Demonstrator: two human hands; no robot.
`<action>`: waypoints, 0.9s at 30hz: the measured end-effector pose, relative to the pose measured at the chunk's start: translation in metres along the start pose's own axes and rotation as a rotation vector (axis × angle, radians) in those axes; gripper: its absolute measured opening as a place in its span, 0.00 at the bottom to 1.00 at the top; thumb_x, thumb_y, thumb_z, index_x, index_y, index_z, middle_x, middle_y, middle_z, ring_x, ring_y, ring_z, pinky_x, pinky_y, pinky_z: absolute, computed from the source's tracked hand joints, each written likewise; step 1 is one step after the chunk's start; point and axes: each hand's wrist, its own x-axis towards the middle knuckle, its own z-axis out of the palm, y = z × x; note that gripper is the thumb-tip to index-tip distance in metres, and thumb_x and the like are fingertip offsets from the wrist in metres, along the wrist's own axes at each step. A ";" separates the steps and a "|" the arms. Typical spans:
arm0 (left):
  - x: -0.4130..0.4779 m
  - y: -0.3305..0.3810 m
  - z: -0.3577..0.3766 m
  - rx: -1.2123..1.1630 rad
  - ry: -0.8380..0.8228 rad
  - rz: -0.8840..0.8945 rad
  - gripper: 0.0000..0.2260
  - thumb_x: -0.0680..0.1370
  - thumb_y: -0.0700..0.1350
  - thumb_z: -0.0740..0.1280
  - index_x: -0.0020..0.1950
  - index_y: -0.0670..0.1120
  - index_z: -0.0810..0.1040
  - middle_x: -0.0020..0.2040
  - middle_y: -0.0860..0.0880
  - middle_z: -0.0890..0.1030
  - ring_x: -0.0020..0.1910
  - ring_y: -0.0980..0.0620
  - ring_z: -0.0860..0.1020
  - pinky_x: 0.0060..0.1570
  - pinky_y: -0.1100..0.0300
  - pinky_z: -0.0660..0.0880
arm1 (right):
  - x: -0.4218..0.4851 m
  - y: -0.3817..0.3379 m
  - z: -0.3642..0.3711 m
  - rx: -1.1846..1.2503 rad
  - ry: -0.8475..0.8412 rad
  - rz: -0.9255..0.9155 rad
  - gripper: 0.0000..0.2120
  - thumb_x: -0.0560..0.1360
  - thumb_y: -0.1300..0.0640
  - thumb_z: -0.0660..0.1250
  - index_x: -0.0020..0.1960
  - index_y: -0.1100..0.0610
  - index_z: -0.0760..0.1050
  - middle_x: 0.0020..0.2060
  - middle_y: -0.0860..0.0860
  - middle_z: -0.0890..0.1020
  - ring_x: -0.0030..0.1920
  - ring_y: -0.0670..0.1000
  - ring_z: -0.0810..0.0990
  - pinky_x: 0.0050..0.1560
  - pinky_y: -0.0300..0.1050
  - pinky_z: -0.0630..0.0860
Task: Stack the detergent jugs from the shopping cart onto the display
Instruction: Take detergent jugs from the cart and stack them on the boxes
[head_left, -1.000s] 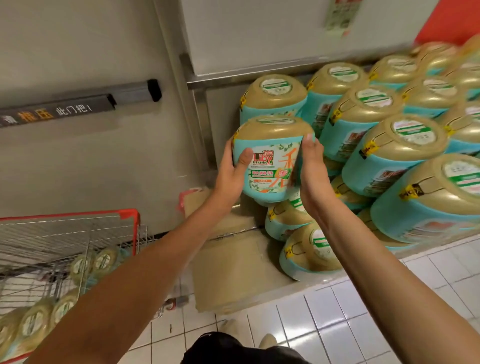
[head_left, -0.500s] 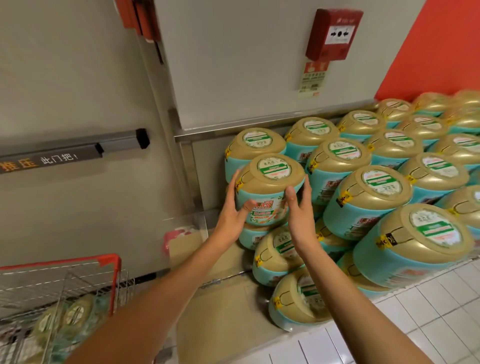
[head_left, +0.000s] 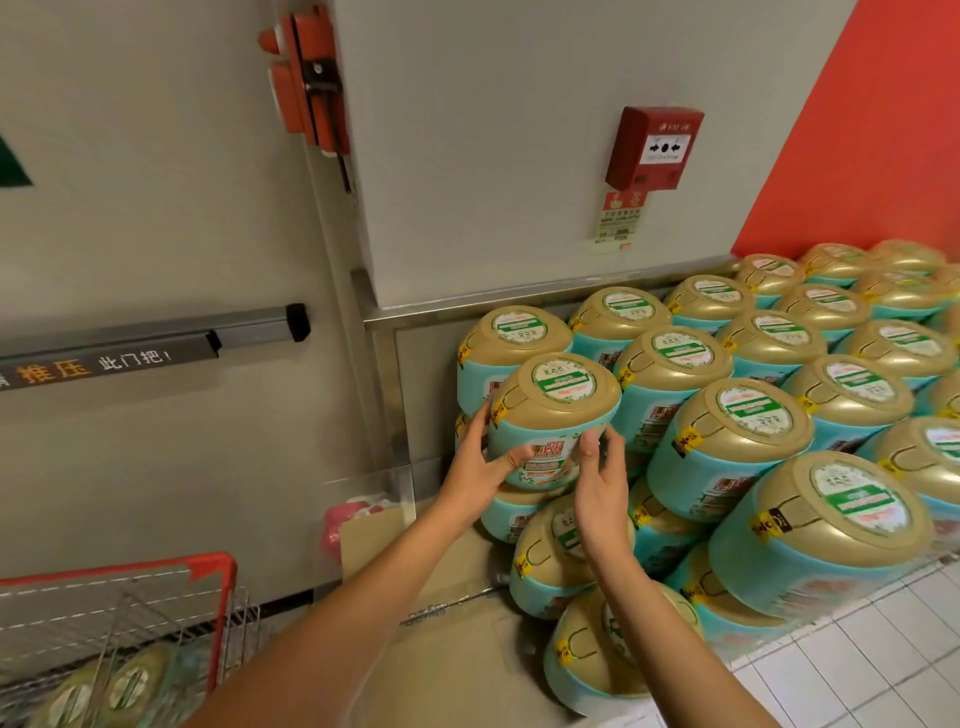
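Observation:
A teal detergent jug with a gold lid (head_left: 553, 410) sits at the left end of the stacked display (head_left: 737, 431), resting on a lower jug. My left hand (head_left: 480, 462) holds its left side, thumb across the label. My right hand (head_left: 597, 480) holds its lower right side with the fingers bent against it. More of the same jugs (head_left: 104, 691) lie in the red-rimmed wire shopping cart (head_left: 208, 587) at the lower left.
Brown cardboard (head_left: 447, 649) covers the display base in front of the stack. A grey door with a push bar (head_left: 156, 343) stands to the left. A red fire alarm box (head_left: 654, 148) hangs on the wall above. White floor tiles (head_left: 857, 665) lie at the lower right.
Both hands have carried the jug forward and down onto the left end of the stack. The view has tilted up, showing more wall.

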 end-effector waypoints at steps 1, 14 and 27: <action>0.000 -0.002 -0.002 -0.005 0.012 -0.014 0.37 0.65 0.67 0.82 0.70 0.78 0.69 0.74 0.62 0.75 0.74 0.54 0.75 0.70 0.49 0.78 | -0.002 0.001 -0.001 -0.002 -0.008 0.011 0.24 0.84 0.36 0.57 0.74 0.48 0.69 0.66 0.44 0.79 0.67 0.43 0.78 0.61 0.38 0.77; -0.051 -0.012 -0.034 0.218 0.048 -0.280 0.23 0.82 0.47 0.72 0.75 0.53 0.70 0.73 0.47 0.74 0.67 0.47 0.79 0.70 0.44 0.76 | -0.038 0.000 -0.011 -0.071 0.072 0.067 0.15 0.84 0.42 0.65 0.67 0.48 0.73 0.64 0.46 0.79 0.65 0.44 0.78 0.67 0.48 0.75; -0.225 0.022 -0.049 0.220 0.461 -0.222 0.06 0.85 0.47 0.66 0.58 0.49 0.82 0.52 0.50 0.87 0.54 0.46 0.85 0.53 0.56 0.82 | -0.124 -0.022 -0.031 0.102 -0.385 -0.118 0.06 0.85 0.51 0.64 0.56 0.48 0.80 0.53 0.45 0.83 0.57 0.47 0.80 0.57 0.33 0.74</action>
